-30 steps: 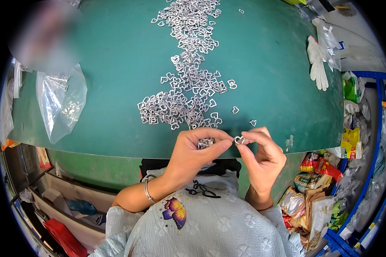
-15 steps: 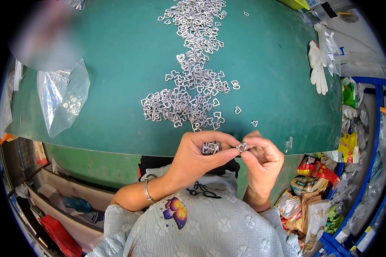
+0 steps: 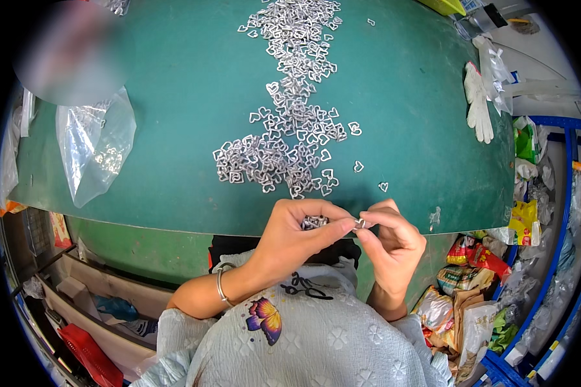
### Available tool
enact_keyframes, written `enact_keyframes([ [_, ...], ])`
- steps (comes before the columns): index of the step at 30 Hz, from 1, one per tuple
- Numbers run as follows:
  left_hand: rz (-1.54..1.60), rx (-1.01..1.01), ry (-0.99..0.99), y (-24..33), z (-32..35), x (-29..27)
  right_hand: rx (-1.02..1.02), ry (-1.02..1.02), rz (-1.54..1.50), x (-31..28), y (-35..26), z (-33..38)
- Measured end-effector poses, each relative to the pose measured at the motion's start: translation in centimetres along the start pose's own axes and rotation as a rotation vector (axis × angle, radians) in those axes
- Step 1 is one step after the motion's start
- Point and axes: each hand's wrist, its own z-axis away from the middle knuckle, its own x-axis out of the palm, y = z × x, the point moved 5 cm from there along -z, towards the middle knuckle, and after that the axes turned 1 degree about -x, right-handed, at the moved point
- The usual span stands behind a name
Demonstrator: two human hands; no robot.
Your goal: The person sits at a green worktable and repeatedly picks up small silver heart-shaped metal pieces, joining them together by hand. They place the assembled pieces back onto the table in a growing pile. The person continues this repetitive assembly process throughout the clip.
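My left hand (image 3: 297, 235) is closed around a small bunch of metal heart pieces (image 3: 314, 222), which show between thumb and forefinger. At its fingertips is a single silver heart piece (image 3: 359, 224), seen nearly edge-on. My right hand (image 3: 392, 242) pinches that same heart from the other side with thumb and forefinger. Both hands are over the near edge of the green table (image 3: 174, 161). Beyond them lies a long pile of silver heart pieces (image 3: 258, 159). Two loose hearts rest to its right, one of them the nearer heart (image 3: 383, 187).
A clear plastic bag (image 3: 97, 148) lies at the table's left, below a blurred patch. On the right edge rests a white glove (image 3: 478, 106) beside clear plastic. Past the table's right side are a blue metal rack (image 3: 571, 168) and crumpled bags (image 3: 465, 284). Drawers (image 3: 90, 309) stand lower left.
The heart at my fingertips has turned from face-up to nearly edge-on. My right fingers have shifted slightly left around it. The pile and loose hearts look unchanged.
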Motion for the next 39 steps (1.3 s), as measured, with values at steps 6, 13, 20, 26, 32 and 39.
enact_keyframes([
  [6,0.021,-0.061,-0.014,-1.1,-0.5,0.0,0.070,-0.019,-0.004,-1.0,1.0,-0.6],
  [13,0.162,-0.098,0.013,-1.1,-0.8,-0.3,0.044,0.013,0.145,-2.5,2.3,-3.2],
  [20,0.172,-0.089,-0.009,-0.8,-0.7,-1.3,-0.124,0.080,0.957,-2.8,2.3,-6.2],
  [26,0.127,-0.108,-0.044,-1.1,-0.6,-1.3,-0.249,0.009,0.947,-0.3,2.9,-8.3],
  [32,0.085,-0.105,-0.083,-0.8,-0.5,-1.4,-0.283,0.012,0.999,0.8,3.6,-9.3],
  [39,0.152,-0.030,0.026,-0.1,-0.2,-2.3,-0.114,-0.034,0.426,0.4,2.0,-6.7],
])
